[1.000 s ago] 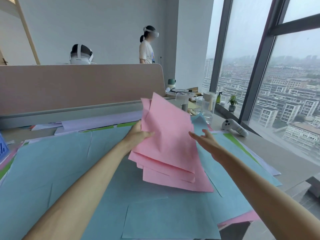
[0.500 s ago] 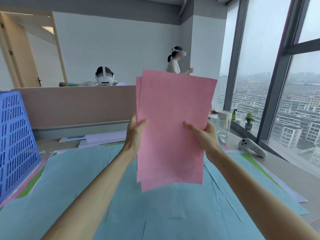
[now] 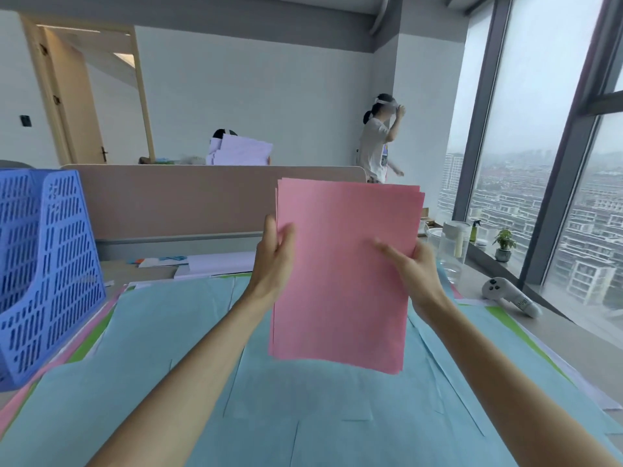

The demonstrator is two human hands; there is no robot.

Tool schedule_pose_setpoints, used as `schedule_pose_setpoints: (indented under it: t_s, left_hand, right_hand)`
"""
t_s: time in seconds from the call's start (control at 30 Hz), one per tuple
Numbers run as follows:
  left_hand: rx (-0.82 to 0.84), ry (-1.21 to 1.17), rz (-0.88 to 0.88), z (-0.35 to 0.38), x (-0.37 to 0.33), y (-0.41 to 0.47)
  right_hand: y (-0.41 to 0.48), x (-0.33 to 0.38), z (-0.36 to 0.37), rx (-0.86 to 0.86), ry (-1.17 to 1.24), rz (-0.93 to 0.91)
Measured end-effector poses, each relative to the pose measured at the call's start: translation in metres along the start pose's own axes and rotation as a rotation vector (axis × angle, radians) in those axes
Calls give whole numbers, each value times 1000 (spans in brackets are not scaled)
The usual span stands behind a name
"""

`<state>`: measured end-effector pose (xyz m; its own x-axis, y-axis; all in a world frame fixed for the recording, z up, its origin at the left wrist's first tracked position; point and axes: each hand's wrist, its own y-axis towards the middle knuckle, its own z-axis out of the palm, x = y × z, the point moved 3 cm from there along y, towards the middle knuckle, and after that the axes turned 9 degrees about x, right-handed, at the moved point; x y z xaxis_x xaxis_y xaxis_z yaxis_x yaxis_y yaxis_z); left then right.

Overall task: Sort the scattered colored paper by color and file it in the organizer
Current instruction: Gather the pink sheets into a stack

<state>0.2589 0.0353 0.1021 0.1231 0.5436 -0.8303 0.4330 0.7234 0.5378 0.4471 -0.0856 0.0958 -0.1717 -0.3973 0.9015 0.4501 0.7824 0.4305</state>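
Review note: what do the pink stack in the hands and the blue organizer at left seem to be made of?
The pink stack: thin paper, matte; several sheet edges show offset at the top, and nothing glints. The blue organizer: probably moulded plastic, rigid slotted walls in one even colour with a faint sheen.

A plain pink stack of paper [image 3: 344, 271] fills the centre of the frame. Pale blue sheets [image 3: 303, 416] cover the lower half, with green [image 3: 499, 313] and pink edges [image 3: 20, 404] showing at the sides. At the left stands a blue organizer [image 3: 47, 271] patterned with slotted holes.
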Motion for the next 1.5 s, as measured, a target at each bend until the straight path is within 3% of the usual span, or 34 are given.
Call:
schedule_pose_setpoints:
  t_s: [0.13,0.27,0.47,0.7,0.93,1.1,1.27,1.5]
  left_hand:
    - [205,134,-188,0,38,-23]
    - [185,137,-227,-13,43,-41]
    - [-77,93,-237,-101,8,-74]
    - [-538,223,-163,-272,-38,-175]
    - [-807,309,-363,-413,-68,-301]
    - [-955,255,-481,-475,-75,-376]
    - [-947,304,-620,-508,-70,-420]
    - [-810,343,-827,-530,-42,-449]
  right_hand:
    - [-20,-41,2,139,-42,257]
    - [-30,-39,24,129,-129,274]
    - [-20,-11,112,183,-99,186]
    - [-48,7,301,615,84,106]
    - [-126,17,494,967,130,156]
    - [-187,4,584,1085,100,299]
    - [-222,-16,639,1102,22,411]
    - [-236,-29,680,1138,-340,189]
